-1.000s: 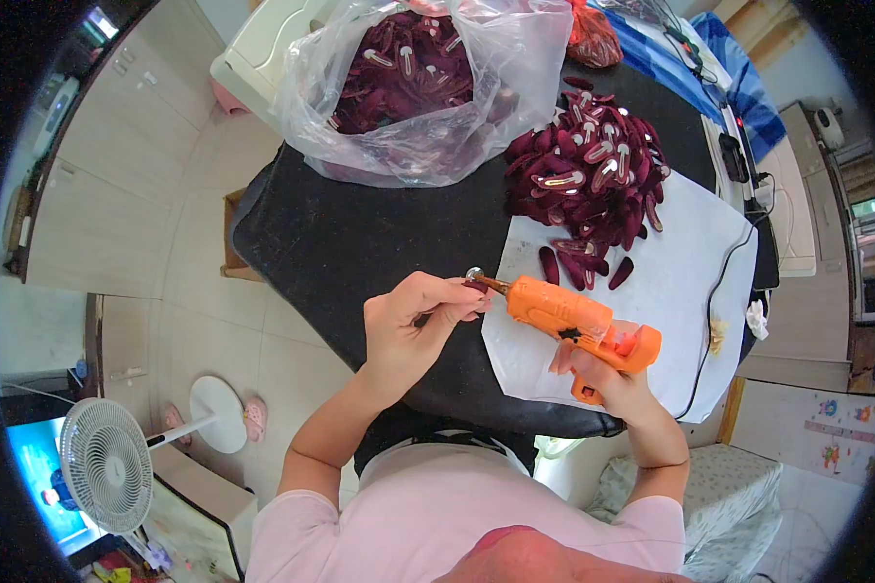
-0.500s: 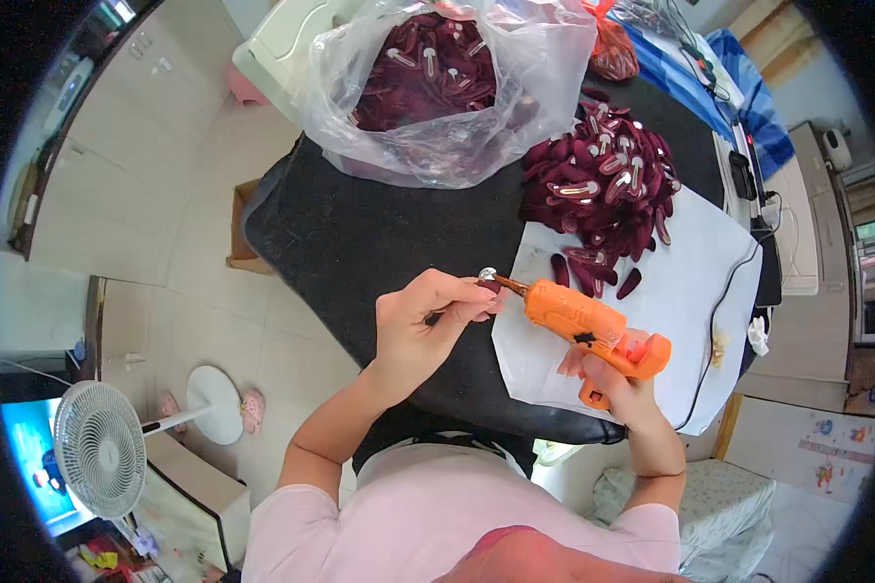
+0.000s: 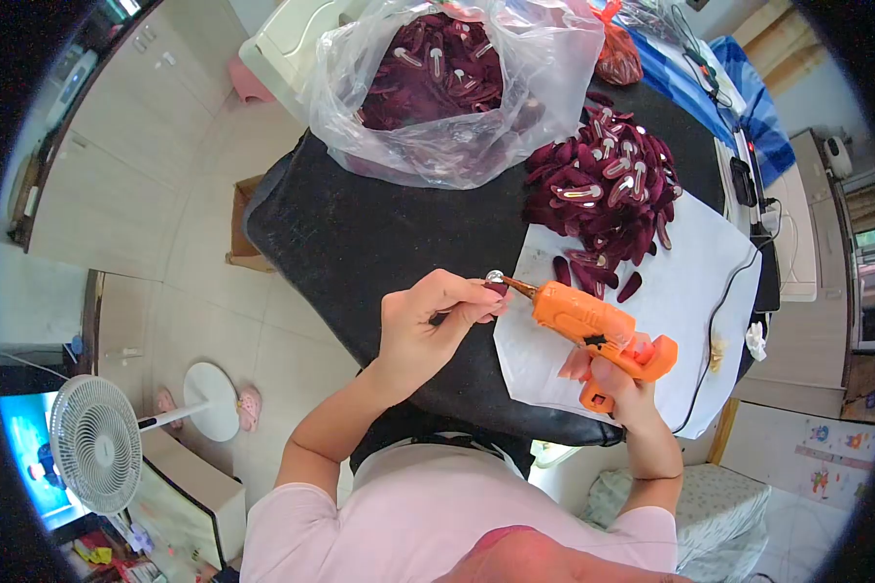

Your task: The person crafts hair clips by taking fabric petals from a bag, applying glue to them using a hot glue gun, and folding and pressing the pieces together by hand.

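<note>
My left hand (image 3: 437,321) pinches a dark red velvet hair clip (image 3: 496,283) between thumb and fingertips, its silvery end showing on top. In my right hand (image 3: 612,381) is an orange hot glue gun (image 3: 585,316), gripped by the handle and pointing left. Its brown nozzle tip is at the clip's silvery end; whether they touch I cannot tell. Behind the gun, a pile of dark red clips (image 3: 608,189) lies partly on a white sheet (image 3: 685,257). A few loose velvet pieces lie at the pile's near edge.
A clear plastic bag (image 3: 437,155) full of similar clips stands at the back of the black-covered table (image 3: 379,228). The black cord (image 3: 715,330) runs over the sheet's right side. A red bag (image 3: 617,53) lies at the back. A white fan (image 3: 97,442) stands at left.
Both hands, the clip and the glue gun keep nearly the same pose; the whole view shifts slightly. The nozzle stays at the clip's end.
</note>
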The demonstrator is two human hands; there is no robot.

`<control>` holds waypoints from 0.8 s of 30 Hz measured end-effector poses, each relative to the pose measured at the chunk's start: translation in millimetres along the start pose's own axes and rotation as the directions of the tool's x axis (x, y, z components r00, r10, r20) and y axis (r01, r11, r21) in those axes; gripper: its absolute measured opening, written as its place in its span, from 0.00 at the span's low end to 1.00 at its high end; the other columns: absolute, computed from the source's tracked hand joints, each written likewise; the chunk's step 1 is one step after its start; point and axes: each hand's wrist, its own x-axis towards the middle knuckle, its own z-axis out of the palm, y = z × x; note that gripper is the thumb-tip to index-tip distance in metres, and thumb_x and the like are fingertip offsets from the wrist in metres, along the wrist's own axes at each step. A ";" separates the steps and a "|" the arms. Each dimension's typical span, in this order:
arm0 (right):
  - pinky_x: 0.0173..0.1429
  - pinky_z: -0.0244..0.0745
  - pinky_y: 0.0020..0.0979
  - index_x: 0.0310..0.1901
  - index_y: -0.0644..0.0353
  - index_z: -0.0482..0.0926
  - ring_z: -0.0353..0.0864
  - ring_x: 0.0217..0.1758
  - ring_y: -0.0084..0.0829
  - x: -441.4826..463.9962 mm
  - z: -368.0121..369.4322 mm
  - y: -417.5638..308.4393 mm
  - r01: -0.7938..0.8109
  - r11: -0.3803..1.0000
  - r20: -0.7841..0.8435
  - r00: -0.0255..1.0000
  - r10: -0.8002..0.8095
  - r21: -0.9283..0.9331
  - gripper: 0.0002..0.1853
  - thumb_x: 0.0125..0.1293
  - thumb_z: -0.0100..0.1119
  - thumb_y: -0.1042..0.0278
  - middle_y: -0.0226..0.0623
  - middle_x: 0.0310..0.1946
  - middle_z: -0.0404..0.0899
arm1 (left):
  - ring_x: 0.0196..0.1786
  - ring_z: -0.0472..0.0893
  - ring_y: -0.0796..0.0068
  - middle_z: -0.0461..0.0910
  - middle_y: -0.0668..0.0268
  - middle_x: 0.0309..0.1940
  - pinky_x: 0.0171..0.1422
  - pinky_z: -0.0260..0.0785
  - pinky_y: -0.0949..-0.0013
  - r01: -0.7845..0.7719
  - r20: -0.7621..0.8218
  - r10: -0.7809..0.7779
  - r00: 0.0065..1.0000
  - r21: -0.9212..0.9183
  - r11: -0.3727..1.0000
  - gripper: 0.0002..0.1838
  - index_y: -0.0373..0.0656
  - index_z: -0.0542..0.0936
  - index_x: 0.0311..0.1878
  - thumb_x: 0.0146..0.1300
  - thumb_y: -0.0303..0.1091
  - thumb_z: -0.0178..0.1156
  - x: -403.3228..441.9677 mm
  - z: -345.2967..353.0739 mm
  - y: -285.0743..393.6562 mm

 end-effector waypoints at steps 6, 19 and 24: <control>0.24 0.68 0.22 0.46 0.69 0.76 0.74 0.22 0.19 2.4 2.8 3.3 0.044 0.999 -0.001 0.999 -0.044 0.010 0.15 0.56 0.54 0.77 0.36 0.30 0.82 | 0.41 0.85 0.72 0.84 0.58 0.38 0.45 0.79 0.75 -0.009 -0.001 0.009 1.000 0.008 1.000 0.04 0.34 0.79 0.41 0.64 0.20 0.57 -0.1 -0.4 -0.8; 0.35 0.73 0.31 0.35 0.60 0.75 0.78 0.31 0.26 20.0 -11.8 10.0 -0.080 0.383 -0.353 0.589 -0.727 -0.920 0.06 0.64 0.57 0.66 0.35 0.33 0.78 | 0.41 0.85 0.71 0.84 0.57 0.38 0.44 0.80 0.74 -0.025 -0.008 0.025 1.000 -0.013 1.000 0.04 0.33 0.78 0.41 0.64 0.19 0.56 1.6 -0.9 -0.6; 0.37 0.71 0.28 0.38 0.61 0.68 0.70 0.31 0.25 23.7 -25.2 -20.1 0.408 0.579 -0.604 0.080 -0.793 -0.706 0.08 0.67 0.50 0.65 0.38 0.40 0.70 | 0.40 0.85 0.71 0.83 0.57 0.37 0.44 0.80 0.74 -0.009 -0.026 0.008 1.000 -0.048 0.999 0.03 0.32 0.76 0.41 0.64 0.19 0.57 1.4 1.3 -0.6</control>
